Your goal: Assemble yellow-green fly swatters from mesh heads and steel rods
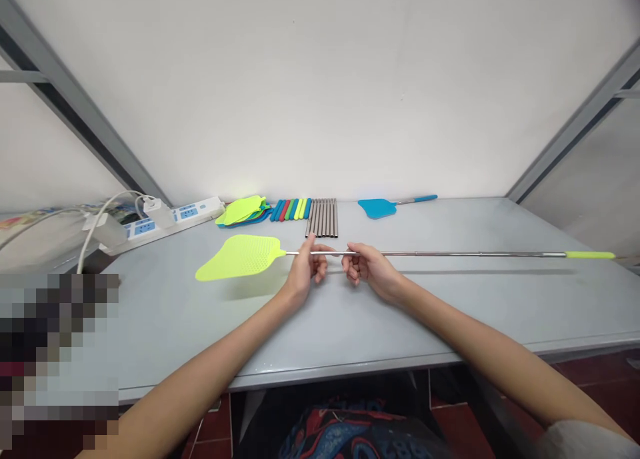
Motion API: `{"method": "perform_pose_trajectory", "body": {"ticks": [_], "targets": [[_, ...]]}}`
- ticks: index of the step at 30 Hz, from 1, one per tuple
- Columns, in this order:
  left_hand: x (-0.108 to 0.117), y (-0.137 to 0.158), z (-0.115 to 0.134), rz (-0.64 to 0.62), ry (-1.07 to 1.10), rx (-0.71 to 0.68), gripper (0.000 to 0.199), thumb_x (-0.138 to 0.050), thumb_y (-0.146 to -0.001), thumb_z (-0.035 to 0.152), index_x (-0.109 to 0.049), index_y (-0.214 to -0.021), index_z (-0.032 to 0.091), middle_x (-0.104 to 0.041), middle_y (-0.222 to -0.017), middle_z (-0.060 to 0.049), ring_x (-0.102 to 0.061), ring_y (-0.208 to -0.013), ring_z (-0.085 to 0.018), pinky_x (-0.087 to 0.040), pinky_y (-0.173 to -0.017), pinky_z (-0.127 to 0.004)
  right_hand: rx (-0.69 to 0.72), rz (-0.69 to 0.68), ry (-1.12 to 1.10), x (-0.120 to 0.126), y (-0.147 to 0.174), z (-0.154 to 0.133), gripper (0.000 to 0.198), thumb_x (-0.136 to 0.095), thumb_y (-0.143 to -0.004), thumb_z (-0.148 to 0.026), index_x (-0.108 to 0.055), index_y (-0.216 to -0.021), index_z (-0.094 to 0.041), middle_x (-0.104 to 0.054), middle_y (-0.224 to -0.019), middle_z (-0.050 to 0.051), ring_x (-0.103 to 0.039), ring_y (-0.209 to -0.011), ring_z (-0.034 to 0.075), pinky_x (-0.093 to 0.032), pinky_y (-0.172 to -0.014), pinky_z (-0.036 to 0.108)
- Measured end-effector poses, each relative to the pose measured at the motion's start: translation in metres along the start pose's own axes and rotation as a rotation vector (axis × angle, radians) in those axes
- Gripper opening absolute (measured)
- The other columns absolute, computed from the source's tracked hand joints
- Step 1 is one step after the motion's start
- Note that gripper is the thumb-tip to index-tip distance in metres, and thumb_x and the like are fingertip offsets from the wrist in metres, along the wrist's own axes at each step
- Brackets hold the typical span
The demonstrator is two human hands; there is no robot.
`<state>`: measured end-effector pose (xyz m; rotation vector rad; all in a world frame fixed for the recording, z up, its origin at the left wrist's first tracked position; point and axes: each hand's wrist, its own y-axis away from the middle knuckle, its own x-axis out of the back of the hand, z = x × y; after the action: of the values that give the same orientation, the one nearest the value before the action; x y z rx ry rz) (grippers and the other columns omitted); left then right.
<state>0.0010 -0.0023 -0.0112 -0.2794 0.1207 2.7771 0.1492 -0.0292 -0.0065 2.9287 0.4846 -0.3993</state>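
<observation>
A yellow-green fly swatter [240, 256] with a long, drawn-out metal rod is held level just above the grey table. My left hand [303, 271] has the rod between thumb and fingers, close to the perforated head. A little to the right, my right hand [370, 269] pinches the same rod. Beyond it the rod runs far right to a yellow-green grip. Behind my hands lie a row of metal rods [323, 218] and a row of coloured handle grips [291, 209]. A stack of swatter heads [243, 211] rests left of them.
At the back right lies a blue fly swatter [378, 208], its rod short. A white power strip [167, 224] with plugs and cables sits at the left. The white wall [340, 99] closes off the back of the table [320, 332], with grey metal posts at both sides.
</observation>
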Motion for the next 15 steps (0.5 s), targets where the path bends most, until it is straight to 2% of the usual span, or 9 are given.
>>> {"method": "perform_pose_trajectory", "body": {"ticks": [4, 7, 9, 13, 15], "targets": [[0.0084, -0.003, 0.0057, 0.19, 0.167, -0.091, 0.049, -0.024, -0.076, 0.047, -0.056, -0.059, 0.013, -0.03, -0.031, 0.005, -0.03, -0.029, -0.007, -0.034, -0.041, -0.022, -0.022, -0.001, 0.007, 0.0001, 0.0004, -0.0026, 0.042, -0.037, -0.077, -0.04, -0.054, -0.052, -0.011, -0.043, -0.04, -0.001, -0.041, -0.039, 0.008, -0.03, -0.042, 0.02], [0.0116, -0.0045, 0.0062, 0.246, 0.153, -0.145, 0.04, -0.027, -0.073, 0.034, -0.052, -0.049, 0.015, -0.032, -0.031, 0.004, -0.03, -0.03, -0.007, -0.033, -0.041, -0.021, -0.019, -0.031, 0.005, 0.0018, -0.0001, -0.0017, 0.042, -0.037, -0.077, -0.04, -0.055, -0.053, -0.011, -0.044, -0.04, 0.0, -0.041, -0.039, 0.008, -0.03, -0.042, 0.02], [0.0114, -0.0048, 0.0051, 0.161, 0.071, -0.086, 0.038, -0.028, -0.071, 0.029, -0.051, -0.045, 0.014, -0.037, -0.032, 0.001, -0.032, -0.031, -0.008, -0.03, -0.039, -0.021, -0.011, -0.048, 0.012, 0.0035, -0.0001, -0.0013, 0.042, -0.036, -0.077, -0.039, -0.056, -0.054, -0.011, -0.045, -0.041, 0.0, -0.042, -0.039, 0.008, -0.031, -0.041, 0.02], [0.01, -0.003, 0.0051, -0.154, -0.078, 0.138, 0.046, -0.023, -0.072, 0.032, -0.053, -0.044, 0.012, -0.039, -0.031, -0.002, -0.031, -0.031, -0.008, -0.026, -0.037, -0.022, 0.038, -0.069, 0.044, 0.0056, 0.0017, -0.0028, 0.042, -0.033, -0.078, -0.036, -0.056, -0.052, -0.01, -0.046, -0.04, 0.001, -0.043, -0.039, 0.009, -0.032, -0.041, 0.021], [0.0102, -0.0012, 0.006, -0.211, -0.107, 0.162, 0.049, -0.022, -0.073, 0.033, -0.052, -0.041, 0.012, -0.037, -0.03, -0.002, -0.03, -0.031, -0.008, -0.024, -0.037, -0.022, 0.049, -0.084, 0.048, 0.0058, 0.0029, -0.0036, 0.043, -0.032, -0.078, -0.036, -0.056, -0.052, -0.01, -0.047, -0.04, 0.002, -0.044, -0.04, 0.01, -0.033, -0.041, 0.021]]}}
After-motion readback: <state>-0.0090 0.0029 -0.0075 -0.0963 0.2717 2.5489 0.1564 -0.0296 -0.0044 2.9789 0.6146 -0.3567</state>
